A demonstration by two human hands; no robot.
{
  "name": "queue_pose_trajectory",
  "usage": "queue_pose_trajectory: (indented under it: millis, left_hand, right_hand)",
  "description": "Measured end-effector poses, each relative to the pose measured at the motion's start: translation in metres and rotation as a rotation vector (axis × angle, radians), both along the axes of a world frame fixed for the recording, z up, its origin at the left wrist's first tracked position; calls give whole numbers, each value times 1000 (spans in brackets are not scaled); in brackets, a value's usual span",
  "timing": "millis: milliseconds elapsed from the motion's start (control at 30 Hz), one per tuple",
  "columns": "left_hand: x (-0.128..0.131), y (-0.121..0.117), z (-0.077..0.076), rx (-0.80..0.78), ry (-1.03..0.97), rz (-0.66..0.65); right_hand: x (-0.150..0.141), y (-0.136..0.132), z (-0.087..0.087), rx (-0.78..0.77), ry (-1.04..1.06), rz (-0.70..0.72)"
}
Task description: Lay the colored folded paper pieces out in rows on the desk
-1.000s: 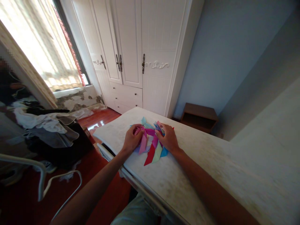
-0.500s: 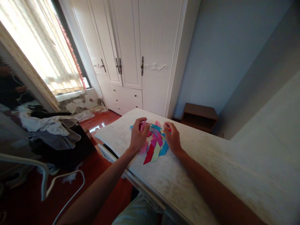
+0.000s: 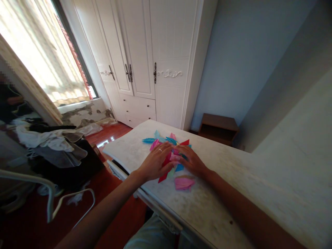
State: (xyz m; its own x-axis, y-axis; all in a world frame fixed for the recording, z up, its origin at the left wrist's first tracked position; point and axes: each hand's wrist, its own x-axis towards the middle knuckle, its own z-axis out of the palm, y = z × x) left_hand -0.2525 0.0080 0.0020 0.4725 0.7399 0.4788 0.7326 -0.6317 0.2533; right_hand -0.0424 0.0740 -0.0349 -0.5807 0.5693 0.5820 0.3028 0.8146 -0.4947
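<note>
Several folded paper pieces in pink, red, blue and pale green lie in a loose pile on the pale stone-patterned tabletop (image 3: 220, 193). My left hand (image 3: 155, 162), with a ring on one finger, rests over the pile's left side, fingers stretched out. From the right, my right hand (image 3: 192, 160) lies across the pile, its fingertips close to the left hand's. A pink piece (image 3: 175, 157) shows between the two hands. Blue paper (image 3: 148, 140) and a red piece (image 3: 184, 142) stick out beyond the fingers. Nearer me sits a separate pink folded piece (image 3: 184, 183). The pile's middle is hidden by my hands.
A partly open drawer (image 3: 118, 169) juts out below the table's left edge. Behind the table stand a white wardrobe (image 3: 171, 93) and a low brown cabinet (image 3: 219, 121). Clothes (image 3: 36, 136) are heaped at left, near a white curved metal tube (image 3: 49, 197).
Both hands have come together and lowered over the pile, covering its middle. A pink piece now lies apart on the near side. The blue paper at the back left shows more.
</note>
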Motion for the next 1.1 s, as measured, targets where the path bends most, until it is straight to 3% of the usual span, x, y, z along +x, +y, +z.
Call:
queue_pose_trajectory:
  millis: [133,233,533,733,1100]
  left_hand:
    - [-5,-13,-10,-111,165,-86]
    - [-2,-13,-17,-147,219,-49]
    - [-7,-18,-28,41,164,190]
    - [-9,-17,-34,96,-21,237]
    - [7,8,-20,105,-263,233]
  right_hand:
    - [8,-16,0,171,-290,150]
    - [15,-23,-1,192,-390,90]
    - [40,-34,-1,292,-420,-278]
    - [40,-38,1,369,-353,-304]
    - [20,-23,2,279,-174,-301]
